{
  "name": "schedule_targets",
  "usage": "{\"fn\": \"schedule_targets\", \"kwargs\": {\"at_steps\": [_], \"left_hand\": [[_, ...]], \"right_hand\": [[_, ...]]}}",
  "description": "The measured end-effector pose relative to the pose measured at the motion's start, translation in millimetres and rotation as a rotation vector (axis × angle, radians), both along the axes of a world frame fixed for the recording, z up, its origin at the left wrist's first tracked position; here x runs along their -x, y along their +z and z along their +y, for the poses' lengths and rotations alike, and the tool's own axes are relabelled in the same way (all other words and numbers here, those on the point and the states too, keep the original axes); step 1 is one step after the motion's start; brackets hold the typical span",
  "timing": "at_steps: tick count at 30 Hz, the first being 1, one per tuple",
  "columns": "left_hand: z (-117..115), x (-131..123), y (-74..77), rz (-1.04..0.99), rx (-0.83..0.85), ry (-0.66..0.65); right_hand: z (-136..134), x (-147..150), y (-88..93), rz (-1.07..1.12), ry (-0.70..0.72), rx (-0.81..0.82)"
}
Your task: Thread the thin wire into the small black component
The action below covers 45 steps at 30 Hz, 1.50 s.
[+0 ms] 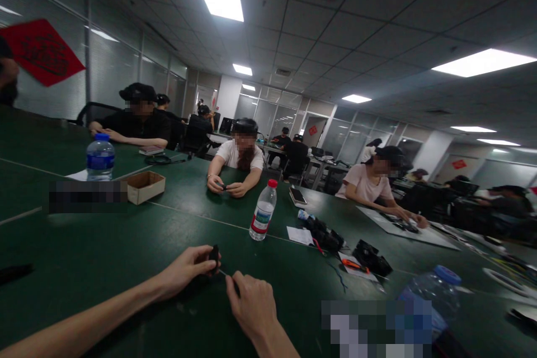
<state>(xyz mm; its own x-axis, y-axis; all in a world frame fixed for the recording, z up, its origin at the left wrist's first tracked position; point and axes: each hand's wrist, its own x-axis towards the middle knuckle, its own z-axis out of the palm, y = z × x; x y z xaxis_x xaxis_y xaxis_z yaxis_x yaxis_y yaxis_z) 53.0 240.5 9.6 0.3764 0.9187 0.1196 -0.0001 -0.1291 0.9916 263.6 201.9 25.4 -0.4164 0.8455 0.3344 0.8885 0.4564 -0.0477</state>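
Note:
My left hand is closed in a pinch on a small black part just above the green table. My right hand is closed close beside it, its fingers pinched on a thin pale wire or tool that reaches toward the black part. What exactly the right hand holds is too small to name.
A clear bottle with a red cap stands beyond my hands. A cardboard box and a blue-capped bottle sit at left. Black parts, papers and an orange tool lie at right. Several people sit around the table.

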Motion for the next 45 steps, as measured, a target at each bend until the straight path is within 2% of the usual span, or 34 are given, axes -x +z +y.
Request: {"fn": "schedule_targets", "kwargs": {"at_steps": [7, 15, 21, 25, 30, 36, 40, 45], "left_hand": [[0, -1, -0.2, -0.019, -0.013, -0.056], [-6, 0, 7.9, -0.02, -0.036, -0.04], [-22, -9, 16.4, 0.098, -0.067, -0.239], [-22, -9, 13.1, 0.03, -0.052, -0.14], [-15, -7, 2.4, -0.094, 0.07, -0.052], [-9, -9, -9.1, -0.216, 0.138, -0.016], [-8, -10, -11.8, -0.252, 0.168, 0.011], [-6, -8, -16.8, -0.291, 0.177, -0.015]], "right_hand": [[-1, 1, 0.5, -0.018, -0.004, 0.007], [0, 1, -6.4, 0.049, 0.028, -0.033], [14, -4, -11.1, 0.212, -0.152, -0.041], [12, -3, -8.1, 0.207, -0.071, -0.003], [7, -1, -6.2, 0.157, -0.07, 0.021], [4, -3, -4.2, 0.083, -0.049, 0.027], [-1, -5, 1.7, 0.052, 0.018, 0.044], [-3, -6, 6.1, -0.018, 0.041, 0.053]]}}
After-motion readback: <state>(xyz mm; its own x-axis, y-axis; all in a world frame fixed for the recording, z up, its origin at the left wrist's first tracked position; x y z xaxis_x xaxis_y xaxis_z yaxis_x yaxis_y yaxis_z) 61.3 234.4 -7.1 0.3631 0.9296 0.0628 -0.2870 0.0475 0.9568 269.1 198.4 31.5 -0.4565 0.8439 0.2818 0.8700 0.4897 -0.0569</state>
